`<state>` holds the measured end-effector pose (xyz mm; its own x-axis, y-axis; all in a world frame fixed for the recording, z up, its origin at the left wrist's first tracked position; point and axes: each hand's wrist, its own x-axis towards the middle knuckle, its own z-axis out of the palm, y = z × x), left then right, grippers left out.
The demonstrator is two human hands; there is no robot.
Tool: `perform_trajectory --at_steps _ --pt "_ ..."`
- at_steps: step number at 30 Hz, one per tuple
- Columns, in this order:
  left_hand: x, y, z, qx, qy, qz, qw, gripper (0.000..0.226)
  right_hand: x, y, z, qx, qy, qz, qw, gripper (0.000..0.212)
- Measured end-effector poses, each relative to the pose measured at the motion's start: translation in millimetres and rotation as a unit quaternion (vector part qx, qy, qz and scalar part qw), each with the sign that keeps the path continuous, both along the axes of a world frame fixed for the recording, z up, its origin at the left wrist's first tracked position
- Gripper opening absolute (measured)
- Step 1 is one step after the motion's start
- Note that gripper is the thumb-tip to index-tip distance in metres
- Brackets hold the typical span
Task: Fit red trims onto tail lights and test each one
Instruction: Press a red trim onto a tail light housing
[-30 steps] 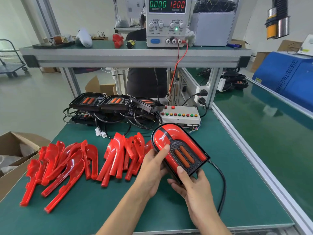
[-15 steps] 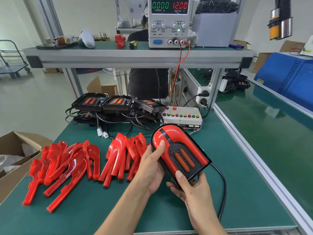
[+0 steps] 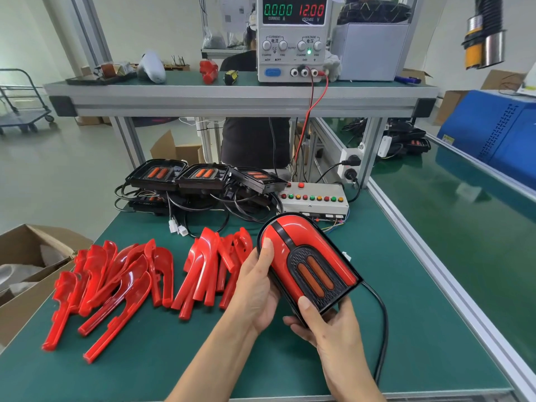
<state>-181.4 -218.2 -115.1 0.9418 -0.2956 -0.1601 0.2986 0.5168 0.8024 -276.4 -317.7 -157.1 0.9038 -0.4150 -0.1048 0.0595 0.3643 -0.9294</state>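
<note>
Slightly raised tail light, both hands' grip, left hand and right hand, curled round it.

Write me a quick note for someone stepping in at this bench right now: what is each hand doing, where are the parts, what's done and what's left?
Hands: left hand and right hand both grip the tail light, held above the bench.
Done: red trims look fitted on it.
Parts: loose red trims lie on the green mat to the left; three untrimmed tail lights sit at the back beside the button box.
Power supply reads zero current, so this light appears untested.
Left: test it, then trim and test the rest.
</note>
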Motion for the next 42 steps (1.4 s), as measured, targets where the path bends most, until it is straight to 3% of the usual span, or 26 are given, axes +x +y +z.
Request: perform_trajectory --at_steps 5,12,17,26,30,36,42 --pt "0.4 2.6 -0.2 0.016 -0.016 0.0 1.0 0.044 0.2 0.9 2.5 -0.012 -0.002 0.012 1.0 0.041" --pt "-2.7 4.9 2.4 0.016 -0.001 0.002 1.0 0.042 0.6 1.7 3.1 -0.009 -0.005 0.021 1.0 0.061" --pt "-1.9 4.3 4.3 0.009 0.03 -0.004 0.999 0.062 2.4 2.4 0.0 -0.001 0.001 0.02 1.0 0.062" --pt "1.6 1.2 -4.4 0.042 0.041 0.033 0.998 0.039 1.9 4.5 -9.1 0.007 0.019 0.023 1.0 0.048" --pt "2.8 3.4 -8.7 0.057 0.051 0.04 0.996 0.041 1.5 5.5 -9.2 0.006 0.019 0.03 0.999 0.061" --pt "3.7 0.1 -11.1 0.069 0.061 0.06 0.994 0.041 2.2 3.9 -12.4 -0.02 0.022 0.026 0.999 0.059" --pt "2.3 -3.7 -13.7 0.086 0.068 0.068 0.992 0.038 0.0 1.6 -15.4 -0.035 0.02 0.022 0.999 0.072"
